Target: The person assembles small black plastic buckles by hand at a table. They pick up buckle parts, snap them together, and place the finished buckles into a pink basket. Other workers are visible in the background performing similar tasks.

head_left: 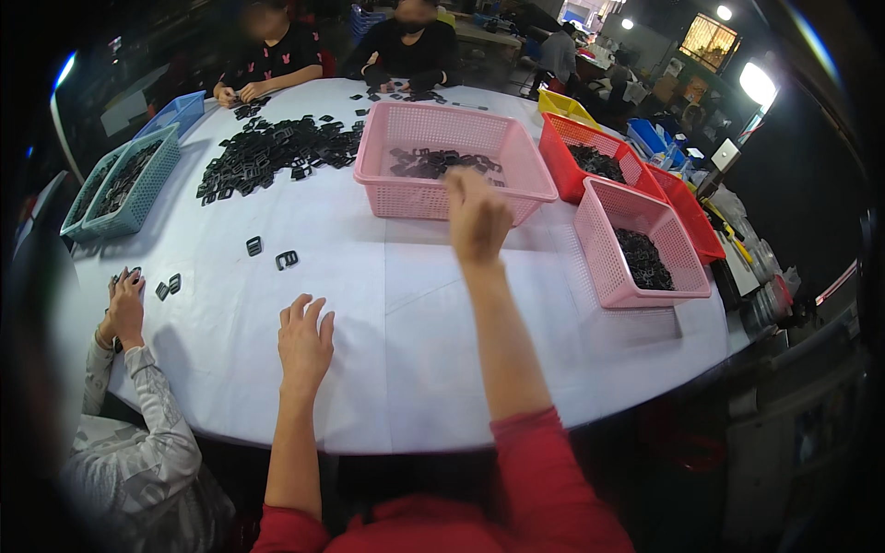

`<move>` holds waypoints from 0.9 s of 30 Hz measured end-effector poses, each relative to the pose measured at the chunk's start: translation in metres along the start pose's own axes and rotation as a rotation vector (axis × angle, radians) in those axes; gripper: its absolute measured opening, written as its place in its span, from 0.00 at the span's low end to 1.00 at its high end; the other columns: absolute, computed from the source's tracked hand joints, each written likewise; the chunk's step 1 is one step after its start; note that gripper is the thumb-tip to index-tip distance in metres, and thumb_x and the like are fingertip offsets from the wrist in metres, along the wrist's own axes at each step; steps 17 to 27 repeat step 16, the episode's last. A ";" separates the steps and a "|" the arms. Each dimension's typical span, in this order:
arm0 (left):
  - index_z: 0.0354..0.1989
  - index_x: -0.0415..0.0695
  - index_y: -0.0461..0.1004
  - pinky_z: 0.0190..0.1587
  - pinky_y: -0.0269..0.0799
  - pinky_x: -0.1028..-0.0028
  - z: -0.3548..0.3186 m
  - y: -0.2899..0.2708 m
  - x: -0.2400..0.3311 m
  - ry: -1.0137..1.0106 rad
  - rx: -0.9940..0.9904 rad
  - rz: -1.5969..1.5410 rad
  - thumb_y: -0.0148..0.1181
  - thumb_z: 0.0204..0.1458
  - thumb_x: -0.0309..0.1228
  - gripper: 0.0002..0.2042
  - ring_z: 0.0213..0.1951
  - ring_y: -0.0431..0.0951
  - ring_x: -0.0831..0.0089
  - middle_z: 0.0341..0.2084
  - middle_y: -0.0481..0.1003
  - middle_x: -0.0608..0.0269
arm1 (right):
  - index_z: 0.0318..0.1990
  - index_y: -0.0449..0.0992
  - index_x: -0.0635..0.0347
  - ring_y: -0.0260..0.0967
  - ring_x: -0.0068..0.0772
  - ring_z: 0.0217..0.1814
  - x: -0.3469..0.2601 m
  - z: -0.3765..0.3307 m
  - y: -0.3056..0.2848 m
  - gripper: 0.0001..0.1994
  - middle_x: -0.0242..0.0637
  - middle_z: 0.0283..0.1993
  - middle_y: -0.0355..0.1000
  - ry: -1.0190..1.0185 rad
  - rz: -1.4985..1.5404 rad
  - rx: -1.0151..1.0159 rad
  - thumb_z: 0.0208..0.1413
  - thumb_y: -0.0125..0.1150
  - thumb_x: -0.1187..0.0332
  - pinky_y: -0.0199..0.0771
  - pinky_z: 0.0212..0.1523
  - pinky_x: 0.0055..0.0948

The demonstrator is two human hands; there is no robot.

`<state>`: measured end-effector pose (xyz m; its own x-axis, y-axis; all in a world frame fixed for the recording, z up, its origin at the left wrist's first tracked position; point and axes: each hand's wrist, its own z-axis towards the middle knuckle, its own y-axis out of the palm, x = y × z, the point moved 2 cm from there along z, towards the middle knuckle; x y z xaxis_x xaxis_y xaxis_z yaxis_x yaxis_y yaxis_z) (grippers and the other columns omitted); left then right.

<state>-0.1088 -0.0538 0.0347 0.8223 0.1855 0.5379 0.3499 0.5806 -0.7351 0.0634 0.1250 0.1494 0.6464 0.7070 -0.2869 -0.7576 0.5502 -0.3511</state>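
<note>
My left hand (306,348) rests over the white tabletop with its fingers apart and holds nothing. Just beyond it lie a black plastic slide buckle (254,246) and another slide buckle (288,261). My right hand (478,219) is raised at the near rim of a large pink basket (415,197). Its fingers point toward the inside and are blurred, so their grip does not show. More black buckles (442,164) are scattered on that basket's floor. A big pile of black buckles (277,152) spreads over the table to the basket's left.
A smaller pink basket (627,287) and red baskets (564,155) with black parts stand on the right. Teal baskets (138,207) and a blue one (184,112) are at the left. A co-worker's hands (124,309) handle buckles at my left; two people sit across the table.
</note>
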 end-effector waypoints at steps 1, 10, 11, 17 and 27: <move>0.39 0.42 0.75 0.43 0.65 0.66 -0.005 0.007 -0.004 0.054 0.034 0.120 0.55 0.51 0.30 0.10 0.44 0.67 0.64 0.43 0.71 0.64 | 0.36 0.76 0.56 0.72 0.42 0.33 0.015 0.026 -0.007 0.08 0.39 0.31 0.73 0.041 -0.068 -0.027 0.47 0.60 0.69 0.71 0.32 0.36; 0.48 0.41 0.70 0.48 0.61 0.64 -0.030 0.000 -0.039 0.034 -0.057 0.112 0.61 0.45 0.32 0.20 0.48 0.64 0.61 0.48 0.66 0.57 | 0.46 0.72 0.64 0.69 0.35 0.49 -0.049 0.021 -0.090 0.16 0.43 0.45 0.71 0.165 0.536 0.007 0.48 0.60 0.75 0.63 0.53 0.30; 0.48 0.41 0.70 0.48 0.61 0.64 -0.030 -0.007 -0.033 0.027 0.010 0.140 0.61 0.45 0.32 0.20 0.47 0.64 0.61 0.48 0.65 0.57 | 0.45 0.73 0.65 0.68 0.34 0.47 -0.068 0.017 -0.126 0.13 0.43 0.43 0.71 0.165 0.691 0.117 0.50 0.56 0.78 0.63 0.52 0.29; 0.47 0.42 0.70 0.50 0.61 0.64 -0.045 -0.011 -0.037 -0.137 -0.085 0.119 0.61 0.45 0.31 0.19 0.49 0.63 0.61 0.47 0.65 0.57 | 0.46 0.60 0.72 0.57 0.42 0.49 -0.094 -0.007 -0.259 0.19 0.45 0.45 0.56 -0.153 0.770 0.289 0.58 0.42 0.60 0.52 0.59 0.40; 0.47 0.42 0.70 0.50 0.61 0.64 -0.045 -0.011 -0.037 -0.137 -0.085 0.119 0.61 0.45 0.31 0.19 0.49 0.63 0.61 0.47 0.65 0.57 | 0.46 0.60 0.72 0.57 0.42 0.49 -0.094 -0.007 -0.259 0.19 0.45 0.45 0.56 -0.153 0.770 0.289 0.58 0.42 0.60 0.52 0.59 0.40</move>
